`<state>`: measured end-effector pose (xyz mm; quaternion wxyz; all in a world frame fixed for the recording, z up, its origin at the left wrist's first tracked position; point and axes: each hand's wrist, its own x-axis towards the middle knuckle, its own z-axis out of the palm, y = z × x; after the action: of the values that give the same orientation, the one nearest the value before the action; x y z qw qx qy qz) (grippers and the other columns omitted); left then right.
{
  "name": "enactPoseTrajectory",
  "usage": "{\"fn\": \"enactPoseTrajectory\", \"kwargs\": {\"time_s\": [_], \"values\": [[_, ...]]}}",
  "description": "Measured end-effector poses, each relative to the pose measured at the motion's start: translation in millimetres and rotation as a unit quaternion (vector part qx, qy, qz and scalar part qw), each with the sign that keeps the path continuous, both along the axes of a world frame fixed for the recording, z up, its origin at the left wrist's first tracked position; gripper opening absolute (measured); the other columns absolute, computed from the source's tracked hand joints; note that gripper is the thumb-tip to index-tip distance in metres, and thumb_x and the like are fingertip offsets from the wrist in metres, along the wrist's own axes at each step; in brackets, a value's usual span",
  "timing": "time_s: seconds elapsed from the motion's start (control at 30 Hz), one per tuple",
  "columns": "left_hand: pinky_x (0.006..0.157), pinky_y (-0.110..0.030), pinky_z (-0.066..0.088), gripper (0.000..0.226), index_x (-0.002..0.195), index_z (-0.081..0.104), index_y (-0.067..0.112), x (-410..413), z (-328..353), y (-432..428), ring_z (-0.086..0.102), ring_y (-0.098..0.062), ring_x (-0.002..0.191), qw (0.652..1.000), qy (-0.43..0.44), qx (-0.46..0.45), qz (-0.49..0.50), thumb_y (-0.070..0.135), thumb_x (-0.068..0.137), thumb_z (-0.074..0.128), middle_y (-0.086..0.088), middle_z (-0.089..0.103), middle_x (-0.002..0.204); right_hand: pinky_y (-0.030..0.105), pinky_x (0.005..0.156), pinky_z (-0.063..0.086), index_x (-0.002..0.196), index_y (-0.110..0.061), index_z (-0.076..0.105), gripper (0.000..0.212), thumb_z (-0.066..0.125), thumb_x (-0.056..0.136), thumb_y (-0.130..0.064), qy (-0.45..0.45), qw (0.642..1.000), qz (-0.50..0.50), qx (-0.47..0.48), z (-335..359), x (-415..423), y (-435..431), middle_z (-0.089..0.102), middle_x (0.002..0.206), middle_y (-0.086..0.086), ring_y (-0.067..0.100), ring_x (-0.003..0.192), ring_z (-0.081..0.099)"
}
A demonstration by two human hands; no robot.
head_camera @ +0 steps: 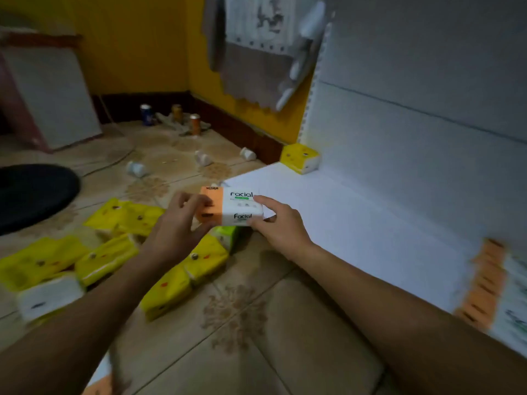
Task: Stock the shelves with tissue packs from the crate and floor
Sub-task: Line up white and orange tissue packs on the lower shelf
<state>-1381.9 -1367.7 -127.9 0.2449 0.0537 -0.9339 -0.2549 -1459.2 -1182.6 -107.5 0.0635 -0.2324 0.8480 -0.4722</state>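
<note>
We see an orange and white pack (231,206) with black letters, bright yellow packs (108,259) with small dark and red spots, a white shelf (356,223), a yellow wall (128,47), and tan floor tiles (285,352) with what may be brown flowers.

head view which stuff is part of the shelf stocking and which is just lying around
Job: orange Facial pack held in left hand and right hand; yellow packs on floor; white shelf; yellow pack on shelf.
Lying about: drink cans, white cups, black round object, hanging cloth.

Blurred, edge-cropped orange packs (484,283)
</note>
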Motion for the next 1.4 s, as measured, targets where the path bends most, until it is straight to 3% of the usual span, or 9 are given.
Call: {"fn": "enactPoseTrajectory", "kwargs": {"time_s": [0.1,0.23,0.3,0.5,0.67,0.9,1.03,1.27,1.4], "values": [[0.077,-0.043,0.052,0.037,0.119,0.055,0.013,-51.1,24.9,75.6,0.057,-0.032,0.09,0.998,0.012,-0.02,-0.059,0.027,0.085,0.063,-0.013,0.048,0.118,0.036,0.086,0.056,0.13,-0.022,0.054,0.044,0.062,0.087,-0.015,-0.029,0.994,-0.077,-0.066,9.1,-22.6,79.2,0.06,0.128,0.003,0.016,0.095,0.064],[0.08,-0.043,0.052,0.037,0.123,0.053,0.013,-100.7,36.1,180.2,0.057,-0.033,0.095,0.988,0.022,-0.034,-0.147,0.025,0.088,0.059,-0.013,0.047,0.124,0.006,0.075,0.048,0.129,-0.019,0.056,0.05,0.068,0.082,-0.01,-0.008,0.979,-0.172,-0.105,9.2,-33.1,180.2,0.062,0.118,-0.002,0.012,0.093,0.063],[0.08,-0.044,0.052,0.036,0.122,0.053,0.011,-116.0,33.9,232.5,0.058,-0.035,0.095,0.982,0.019,-0.025,-0.187,0.019,0.088,0.06,-0.016,0.048,0.124,0.004,0.077,0.044,0.128,-0.016,0.057,0.048,0.069,0.082,-0.008,0.02,0.967,-0.226,-0.116,8.0,-35.5,227.8,0.058,0.119,-0.007,0.011,0.097,0.059],[0.077,-0.04,0.053,0.038,0.123,0.051,0.014,-127.8,12.6,363.8,0.06,-0.03,0.094,0.946,0.014,-0.008,-0.323,0.014,0.086,0.06,-0.012,0.05,0.123,0.025,0.102,0.044,0.128,-0.008,0.056,0.042,0.059,0.088,0.0,0.064,0.917,-0.374,-0.124,-7.5,-23.4,360.6,0.047,0.134,-0.01,0.013,0.121,0.051],[0.082,-0.04,0.051,0.055,0.116,0.058,0.017,-114.3,-16.9,426.4,0.059,-0.03,0.1,0.906,-0.051,-0.05,-0.417,0.046,0.077,0.032,-0.007,0.057,0.119,0.04,0.11,0.037,0.127,-0.005,0.056,0.041,0.061,0.087,-0.003,0.074,0.835,-0.537,-0.091,-44.1,12.3,445.4,0.042,0.145,0.007,0.023,0.131,0.044],[0.099,-0.038,0.036,0.071,0.118,0.06,0.02,-96.8,-44.7,450.5,0.047,-0.023,0.121,0.894,-0.079,-0.117,-0.425,0.059,0.071,0.024,-0.002,0.055,0.127,0.043,0.106,0.041,0.132,-0.013,0.052,0.042,0.057,0.091,-0.014,0.041,0.823,-0.566,-0.036,-66.6,47.3,472.0,0.038,0.148,0.004,0.023,0.128,0.047],[0.098,-0.036,0.036,0.064,0.116,0.061,0.02,-93.6,-43.9,442.7,0.049,-0.022,0.121,0.892,-0.065,-0.125,-0.429,0.057,0.076,0.028,-0.002,0.057,0.125,0.025,0.092,0.044,0.131,-0.011,0.052,0.039,0.055,0.092,-0.011,0.031,0.832,-0.554,-0.006,-74.3,59.4,469.6,0.046,0.142,0.002,0.009,0.105,0.05],[0.082,-0.042,0.051,0.043,0.101,0.066,0.019,-98.1,-36.2,404.7,0.063,-0.025,0.101,0.884,-0.036,-0.171,-0.434,0.048,0.079,0.042,-0.005,0.066,0.11,0.04,0.113,0.019,0.142,-0.017,0.038,0.054,0.052,0.09,-0.021,0.015,0.827,-0.506,0.244,-69.8,47.4,461.0,0.023,0.154,0.008,0.025,0.138,0.023],[0.079,-0.04,0.051,0.045,0.102,0.068,0.019,-112.5,-16.3,329.4,0.064,-0.028,0.1,0.899,-0.033,-0.215,-0.381,0.048,0.08,0.042,-0.007,0.068,0.108,0.047,0.115,0.017,0.142,-0.009,0.036,0.062,0.048,0.082,-0.021,0.072,0.832,-0.491,0.249,-45.5,27.9,432.8,0.024,0.152,0.019,0.035,0.139,0.023]]}}
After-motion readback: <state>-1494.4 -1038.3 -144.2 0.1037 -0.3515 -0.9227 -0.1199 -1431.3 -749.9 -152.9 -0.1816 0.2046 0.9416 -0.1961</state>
